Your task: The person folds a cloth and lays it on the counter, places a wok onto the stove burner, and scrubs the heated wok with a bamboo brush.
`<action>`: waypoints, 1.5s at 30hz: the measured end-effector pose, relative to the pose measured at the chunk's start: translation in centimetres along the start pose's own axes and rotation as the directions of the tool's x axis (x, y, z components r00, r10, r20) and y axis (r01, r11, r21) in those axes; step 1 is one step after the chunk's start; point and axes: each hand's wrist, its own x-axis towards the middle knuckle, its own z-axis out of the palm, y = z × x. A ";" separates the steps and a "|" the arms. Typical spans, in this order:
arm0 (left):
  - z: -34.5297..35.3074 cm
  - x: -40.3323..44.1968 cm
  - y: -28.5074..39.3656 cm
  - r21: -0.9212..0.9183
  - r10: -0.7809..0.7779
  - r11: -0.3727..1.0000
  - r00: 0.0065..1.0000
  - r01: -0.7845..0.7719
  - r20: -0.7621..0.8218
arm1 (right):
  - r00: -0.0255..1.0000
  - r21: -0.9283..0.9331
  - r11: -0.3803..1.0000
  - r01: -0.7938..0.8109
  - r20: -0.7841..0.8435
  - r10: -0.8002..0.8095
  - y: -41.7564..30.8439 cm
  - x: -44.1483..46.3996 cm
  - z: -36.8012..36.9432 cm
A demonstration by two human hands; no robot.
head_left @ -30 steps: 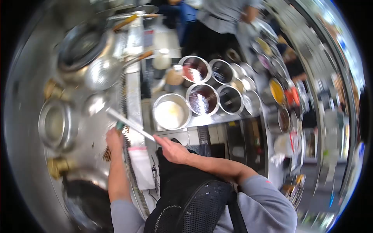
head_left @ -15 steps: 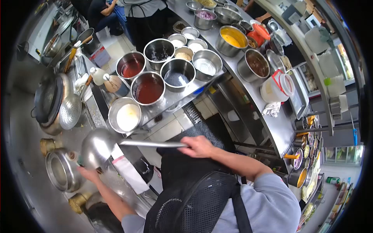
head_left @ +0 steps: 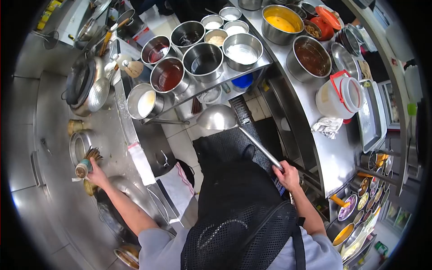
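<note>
My left hand (head_left: 97, 174) is closed around a bamboo wok brush (head_left: 83, 167), a bundle of thin sticks bound with a teal band. The brush is over the steel stove top, beside a round metal pot (head_left: 82, 143). My right hand (head_left: 288, 176) grips the end of the long handle of a large steel ladle (head_left: 218, 117). The ladle's bowl hangs over the floor in front of my apron, its rounded underside showing. To the left of my forearm sits a dark wok (head_left: 112, 207), partly hidden by my arm.
Several steel pots of sauces and powders stand on a table ahead, including a red sauce pot (head_left: 168, 75). Along the right counter (head_left: 330, 153) are a white bucket (head_left: 335, 96) and a cloth (head_left: 327, 127). A strainer (head_left: 99, 94) rests at the stove's far end. A towel (head_left: 141, 164) hangs at its edge.
The ladle has swung from over the stove to the right, out above the floor. The brush, mostly hidden behind the ladle before, now shows in my left hand. The view has shifted.
</note>
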 end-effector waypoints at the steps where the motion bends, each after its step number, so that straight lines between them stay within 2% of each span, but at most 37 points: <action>1: -1.1 -1.1 1.4 -0.048 0.039 0.998 0.999 -0.037 0.033 | 0.999 -0.011 0.999 -0.050 0.021 0.050 0.8 -0.2 -0.1; 3: -2.8 -2.9 3.6 -0.190 0.180 0.968 0.981 -0.164 0.071 | 0.994 -0.011 0.996 -0.091 0.058 0.091 2.1 -0.3 0.0; 4: -3.5 -3.9 4.3 -0.180 0.182 0.970 0.981 -0.166 0.072 | 0.987 -0.017 0.991 -0.135 0.090 0.136 2.8 -0.4 0.1; 6: -5.7 -7.2 8.9 -0.468 0.315 0.863 0.926 -0.188 0.209 | 0.982 -0.025 0.989 -0.145 0.120 0.147 4.4 -0.3 0.6; 8: -6.0 -10.6 11.2 -0.574 0.367 0.807 0.879 -0.138 0.304 | 0.976 -0.031 0.987 -0.157 0.147 0.160 5.7 -0.1 1.0; 10: -4.6 -14.1 11.2 -0.563 0.311 0.827 0.837 -0.003 0.451 | 0.964 -0.075 0.980 -0.183 0.182 0.194 6.3 0.1 1.4; 12: -2.2 -18.0 10.7 -0.578 0.178 0.782 0.804 0.234 0.567 | 0.949 -0.103 0.971 -0.215 0.211 0.232 5.9 0.2 1.5; 14: 0.6 -21.1 9.4 -0.536 0.144 0.782 0.745 0.318 0.652 | 0.948 -0.054 0.985 -0.164 0.266 0.173 6.4 0.4 2.1; 16: 3.2 -23.3 8.6 -0.516 0.168 0.737 0.621 0.437 0.765 | 0.929 -0.051 0.976 -0.211 0.299 0.216 5.4 0.7 2.7; 17: 5.2 -24.5 8.0 -0.576 0.233 0.710 0.636 0.407 0.736 | 0.918 -0.007 0.974 -0.226 0.332 0.215 5.0 1.1 3.2; 18: 6.2 -25.2 8.1 -0.501 0.185 0.688 0.542 0.525 0.820 | 0.906 0.037 0.970 -0.240 0.366 0.211 4.5 1.6 3.9; 20: 9.0 -26.2 8.1 -0.530 0.302 0.783 0.547 0.325 0.781 | 0.895 0.041 0.965 -0.259 0.387 0.223 3.4 3.0 5.4; 22: 12.0 -27.3 7.6 -0.549 0.350 0.779 0.517 0.302 0.781 | 0.874 0.036 0.959 -0.281 0.423 0.240 2.7 4.2 7.2; 24: 14.8 -28.1 7.2 -0.529 0.337 0.781 0.490 0.332 0.804 | 0.892 0.048 0.971 -0.235 0.406 0.196 2.3 5.2 9.3; 26: 17.4 -29.0 7.1 -0.598 0.445 0.767 0.479 0.233 0.757 | 0.833 0.084 0.930 -0.358 0.479 0.277 1.6 6.6 10.6; 27: 18.6 -29.5 7.0 -0.583 0.450 0.787 0.459 0.200 0.766 | 0.859 0.119 0.941 -0.316 0.457 0.230 1.7 7.3 11.8; 28: 19.8 -30.1 6.9 -0.584 0.449 0.787 0.462 0.201 0.765 | 0.833 0.140 0.924 -0.355 0.496 0.245 1.7 8.0 12.4; 30: 21.9 -31.2 6.9 -0.611 0.517 0.786 0.443 0.095 0.733 | 0.805 0.169 0.904 -0.394 0.537 0.251 2.1 9.7 14.2; 34: 28.8 -35.2 5.8 -0.688 0.591 0.725 0.485 0.031 0.644 | 0.769 0.248 0.858 -0.450 0.595 0.232 3.7 14.2 18.2; 36: 33.1 -36.8 5.4 -0.714 0.676 0.687 0.476 -0.131 0.563 | 0.740 0.272 0.837 -0.475 0.638 0.213 4.5 16.8 19.5; 40: 42.0 -39.6 5.0 -0.742 0.737 0.629 0.482 -0.232 0.474 | 0.735 0.314 0.813 -0.489 0.651 0.190 7.5 21.1 22.4; 42: 46.7 -40.8 4.3 -0.662 0.702 0.697 0.451 -0.274 0.552 | 0.710 0.396 0.730 -0.557 0.683 0.172 9.9 22.4 23.7; 43: 49.2 -41.0 4.0 -0.655 0.699 0.707 0.404 -0.266 0.590 | 0.698 0.381 0.723 -0.577 0.690 0.193 11.1 22.9 24.1; 44: 51.2 -41.4 3.6 -0.665 0.710 0.695 0.408 -0.274 0.574 | 0.686 0.365 0.716 -0.595 0.695 0.216 12.3 23.3 24.3; 45: 53.2 -41.9 3.4 -0.639 0.735 0.677 0.385 -0.365 0.558 | 0.698 0.392 0.712 -0.582 0.690 0.190 13.6 23.5 24.6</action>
